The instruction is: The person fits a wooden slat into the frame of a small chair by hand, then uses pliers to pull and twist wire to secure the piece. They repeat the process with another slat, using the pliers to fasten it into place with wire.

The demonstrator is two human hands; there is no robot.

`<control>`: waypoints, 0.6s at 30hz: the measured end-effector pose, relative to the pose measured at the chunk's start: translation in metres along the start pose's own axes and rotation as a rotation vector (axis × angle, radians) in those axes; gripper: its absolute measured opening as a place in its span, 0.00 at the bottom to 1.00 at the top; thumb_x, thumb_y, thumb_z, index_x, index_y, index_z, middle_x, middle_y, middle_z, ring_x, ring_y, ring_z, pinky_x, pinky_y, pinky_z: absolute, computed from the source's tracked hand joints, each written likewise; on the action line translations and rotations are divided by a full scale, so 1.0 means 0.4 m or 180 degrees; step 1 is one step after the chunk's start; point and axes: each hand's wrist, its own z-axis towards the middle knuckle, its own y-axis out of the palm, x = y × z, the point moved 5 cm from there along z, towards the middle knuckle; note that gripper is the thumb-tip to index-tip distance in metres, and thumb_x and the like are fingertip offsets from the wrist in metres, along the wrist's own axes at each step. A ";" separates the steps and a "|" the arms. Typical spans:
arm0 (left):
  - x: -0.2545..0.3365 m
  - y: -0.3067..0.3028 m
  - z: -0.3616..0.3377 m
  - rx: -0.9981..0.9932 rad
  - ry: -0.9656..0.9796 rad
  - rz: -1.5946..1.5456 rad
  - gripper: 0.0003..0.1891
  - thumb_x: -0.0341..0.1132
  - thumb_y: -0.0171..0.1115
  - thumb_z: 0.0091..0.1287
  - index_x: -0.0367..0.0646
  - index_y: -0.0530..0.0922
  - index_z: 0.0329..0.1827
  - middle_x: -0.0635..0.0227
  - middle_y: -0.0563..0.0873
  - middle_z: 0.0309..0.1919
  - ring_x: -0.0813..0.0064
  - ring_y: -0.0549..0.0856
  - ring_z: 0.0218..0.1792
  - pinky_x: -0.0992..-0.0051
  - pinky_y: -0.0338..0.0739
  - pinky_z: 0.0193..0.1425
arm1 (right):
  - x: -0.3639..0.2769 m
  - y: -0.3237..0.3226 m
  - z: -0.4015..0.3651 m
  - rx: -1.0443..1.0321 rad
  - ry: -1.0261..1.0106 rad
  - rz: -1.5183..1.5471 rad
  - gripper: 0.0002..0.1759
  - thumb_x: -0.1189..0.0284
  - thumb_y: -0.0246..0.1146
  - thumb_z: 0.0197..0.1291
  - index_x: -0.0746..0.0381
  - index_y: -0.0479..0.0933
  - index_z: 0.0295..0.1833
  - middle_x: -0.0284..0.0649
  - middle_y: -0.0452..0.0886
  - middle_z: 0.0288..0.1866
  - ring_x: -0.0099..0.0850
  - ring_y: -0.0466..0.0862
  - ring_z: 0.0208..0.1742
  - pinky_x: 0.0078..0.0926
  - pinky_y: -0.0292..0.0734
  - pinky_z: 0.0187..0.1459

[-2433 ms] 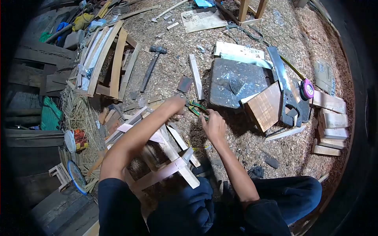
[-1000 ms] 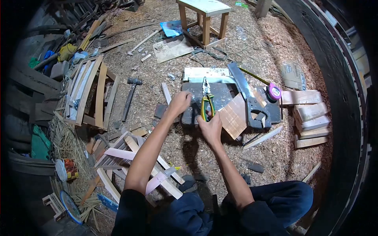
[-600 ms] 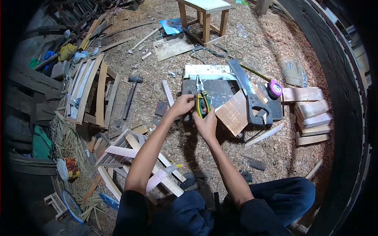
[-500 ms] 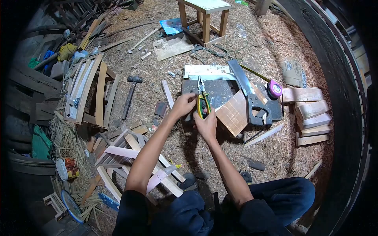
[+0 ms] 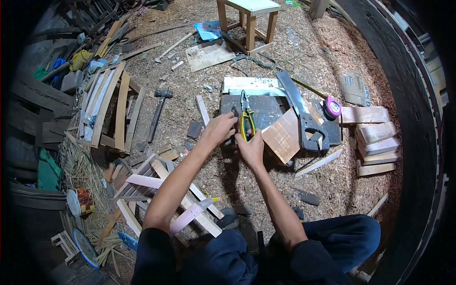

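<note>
My right hand is closed around the yellow-and-black handles of a pair of pliers, whose metal jaws point away from me. Just left of the pliers, my left hand has its fingers drawn together near a small dark piece; what it grips is too small to make out. Both hands are over the near left part of a low dark work block. On the block's right side lie a handsaw, a brown wooden board and a pink tape measure with its tape drawn out.
A hammer lies on the shavings to the left. Wooden frames stand by my left arm. Cut wood blocks are stacked at right, below a paper bag. A small white-topped table stands at the back.
My left hand has shifted slightly down and left, turning more of its back upward. The right hand still holds the pliers, almost unmoved. The view has shifted slightly.
</note>
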 end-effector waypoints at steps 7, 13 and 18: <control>-0.020 -0.021 -0.048 0.0132 -0.1119 -0.1695 0.16 0.30 0.58 0.65 0.36 0.80 0.54 0.42 0.86 0.39 0.44 0.87 0.43 0.59 0.81 0.45 | -0.001 0.005 -0.031 0.0027 -0.0280 0.0229 0.26 0.65 0.72 0.56 0.67 0.67 0.50 0.50 0.82 0.31 0.36 0.86 0.25 0.33 0.81 0.27; 0.003 -0.014 -0.021 0.0136 -0.0856 -0.0812 0.14 0.37 0.55 0.69 0.36 0.82 0.47 0.46 0.86 0.37 0.42 0.86 0.42 0.52 0.80 0.49 | 0.020 0.005 -0.022 -0.0137 -0.0023 0.0407 0.24 0.67 0.71 0.56 0.67 0.67 0.49 0.48 0.82 0.31 0.33 0.86 0.27 0.33 0.82 0.26; -0.012 0.019 -0.017 0.0039 -0.0928 -0.0638 0.16 0.40 0.54 0.71 0.35 0.82 0.42 0.47 0.85 0.39 0.42 0.85 0.44 0.51 0.80 0.50 | 0.044 0.007 -0.003 -0.0132 -0.0019 0.0308 0.25 0.67 0.72 0.55 0.66 0.66 0.48 0.48 0.81 0.31 0.34 0.85 0.26 0.34 0.82 0.26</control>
